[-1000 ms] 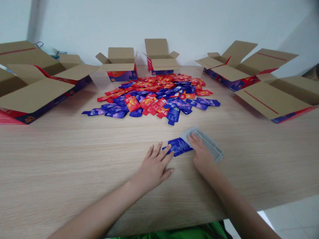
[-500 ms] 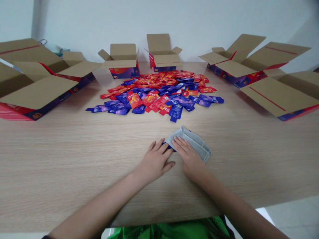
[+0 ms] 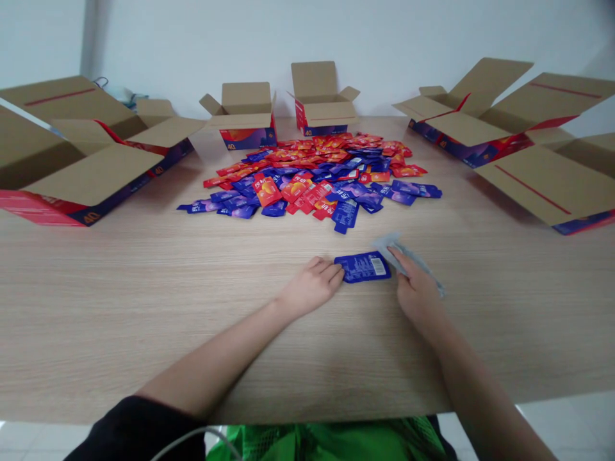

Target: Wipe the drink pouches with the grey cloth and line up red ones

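A blue sachet [image 3: 364, 267] with pale print and a white barcode patch lies on the table between my hands. Its left end is pinched in the closed fingers of my left hand [image 3: 314, 285]. Just right of the sachet, my right hand [image 3: 417, 288] grips a folded grey cloth [image 3: 391, 245], lifted off the sachet and tilted. Beyond them spreads a heap of red sachets [image 3: 266, 190] and blue sachets [image 3: 237, 206], the nearest a blue sachet [image 3: 346, 214] lying apart at its front edge.
Open cardboard boxes ring the heap: a large box [image 3: 86, 173] at left, a box [image 3: 247, 137] and another box [image 3: 331, 130] at the back, and a box [image 3: 533, 189] at right. The pale wooden table [image 3: 144, 307] ends near my body. A wall stands behind.
The cloth first slid left over the sachet toward my left hand, then my right hand drew it right and lifted it. My left fingers, earlier spread flat, have closed on the sachet's end.
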Demonstrator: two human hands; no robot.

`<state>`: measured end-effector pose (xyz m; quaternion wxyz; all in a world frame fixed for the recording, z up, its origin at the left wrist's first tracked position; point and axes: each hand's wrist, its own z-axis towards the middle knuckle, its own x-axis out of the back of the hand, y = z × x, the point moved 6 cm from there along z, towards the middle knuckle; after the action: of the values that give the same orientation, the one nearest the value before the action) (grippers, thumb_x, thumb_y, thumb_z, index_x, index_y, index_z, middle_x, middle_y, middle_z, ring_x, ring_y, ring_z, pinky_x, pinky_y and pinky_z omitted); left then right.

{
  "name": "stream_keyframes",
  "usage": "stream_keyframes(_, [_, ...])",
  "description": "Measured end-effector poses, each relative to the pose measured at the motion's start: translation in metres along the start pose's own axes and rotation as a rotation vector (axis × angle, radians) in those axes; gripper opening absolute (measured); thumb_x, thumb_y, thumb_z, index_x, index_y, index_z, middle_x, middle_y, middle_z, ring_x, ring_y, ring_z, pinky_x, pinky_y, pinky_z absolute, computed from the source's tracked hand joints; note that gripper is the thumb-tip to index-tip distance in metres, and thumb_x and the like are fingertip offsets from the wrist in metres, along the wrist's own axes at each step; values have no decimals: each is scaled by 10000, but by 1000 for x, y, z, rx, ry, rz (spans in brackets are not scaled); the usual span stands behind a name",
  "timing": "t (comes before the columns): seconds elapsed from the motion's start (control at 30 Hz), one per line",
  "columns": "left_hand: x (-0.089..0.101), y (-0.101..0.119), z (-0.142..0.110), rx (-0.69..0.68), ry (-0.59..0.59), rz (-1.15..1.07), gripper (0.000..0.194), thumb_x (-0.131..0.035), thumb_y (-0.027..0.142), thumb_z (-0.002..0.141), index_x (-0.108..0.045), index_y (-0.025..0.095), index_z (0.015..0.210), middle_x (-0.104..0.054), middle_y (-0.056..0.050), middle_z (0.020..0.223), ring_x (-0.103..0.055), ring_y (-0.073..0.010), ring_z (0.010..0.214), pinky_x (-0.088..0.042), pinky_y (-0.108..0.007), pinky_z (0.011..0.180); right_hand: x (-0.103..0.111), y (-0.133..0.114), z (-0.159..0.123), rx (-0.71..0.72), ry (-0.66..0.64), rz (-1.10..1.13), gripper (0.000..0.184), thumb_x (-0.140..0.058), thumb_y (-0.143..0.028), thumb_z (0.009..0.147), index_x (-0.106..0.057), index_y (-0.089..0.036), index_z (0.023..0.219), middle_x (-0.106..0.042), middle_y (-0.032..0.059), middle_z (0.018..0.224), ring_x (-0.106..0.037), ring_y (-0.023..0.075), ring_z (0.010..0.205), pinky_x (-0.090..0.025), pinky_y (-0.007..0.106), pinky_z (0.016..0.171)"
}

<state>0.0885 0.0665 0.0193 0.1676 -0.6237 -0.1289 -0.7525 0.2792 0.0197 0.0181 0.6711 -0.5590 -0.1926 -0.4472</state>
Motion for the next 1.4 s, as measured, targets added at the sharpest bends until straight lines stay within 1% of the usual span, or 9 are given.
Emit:
stream_keyframes(0.13, [1,-3,2,51,29,-49,205,-439,250,993,-597,161,1089,-643,-79,1074,-581,-205,1033,-419,-356,895,-3,-4,-1,9,16,40,495,-392,-111,839,-578,-141,1297,-598,110,1322,-526,236,1254,-385,446,1096])
stream_keyframes(0.3, [2,-4,12,144,17,-55,563,-570,602,851,-544,171,1213,-603,-87,1127,-548,-255,1040,-435,-360,841,-5,1,-1,-20,16,75,491,-400,-135,848,-576,-159,1306,-607,96,1314,-532,238,1246,-398,427,1089])
stream_keyframes(0.47, [-4,6,39,133,-42,21,247,-522,324,943,-620,120,1042,-608,-110,1064,-551,-277,993,-425,-371,778,-2,9,0,-58,45,115,468,-412,-182,864,-579,-166,1301,-608,101,1311,-530,245,1245,-381,444,1092])
stream_keyframes(0.6, [7,-3,45,138,-35,6,248,-394,225,990,-622,128,980,-628,-100,1015,-570,-260,989,-410,-371,812,8,15,-2,-116,108,157,470,-426,-221,870,-558,-167,1318,-609,111,1305,-548,269,1214,-394,482,1061])
stream_keyframes(0.87, [7,-34,31,287,-125,-60,296,-349,305,1017,-610,185,947,-658,-18,781,-630,-165,729,-437,-264,669,9,9,-5,-112,86,167,478,-420,-222,871,-547,-192,1331,-606,97,1312,-541,266,1221,-398,479,1057])
stream_keyframes(1.03, [23,-24,8,336,-90,0,290,-440,364,978,-584,142,1096,-641,-119,1050,-584,-271,997,-430,-385,829,-2,15,-3,-101,-8,131,493,-424,-181,846,-562,-175,1319,-579,110,1346,-505,270,1266,-359,493,1093])
stream_keyframes(1.17, [29,-1,-36,167,-98,-115,342,-349,309,1006,-504,203,1292,-585,-75,1263,-529,-229,1130,-402,-377,931,5,18,2,-117,45,127,497,-428,-185,848,-546,-148,1330,-588,133,1328,-529,284,1239,-386,506,1069])
stream_keyframes(1.3, [11,15,-72,205,-76,-146,523,-390,320,976,-309,150,1464,-363,-84,1511,-277,-264,1396,-244,-441,1115,-1,-25,-6,44,148,129,549,-376,-117,851,-469,-156,1391,-550,121,1373,-495,243,1278,-395,461,1078])
stream_keyframes(1.4, [2,21,-76,248,-88,-172,537,-414,351,958,-347,137,1446,-411,-104,1479,-298,-264,1391,-188,-468,1148,-37,-79,-28,426,-78,72,659,-324,-19,798,-396,-147,1440,-471,111,1449,-386,203,1363,-368,423,1111])
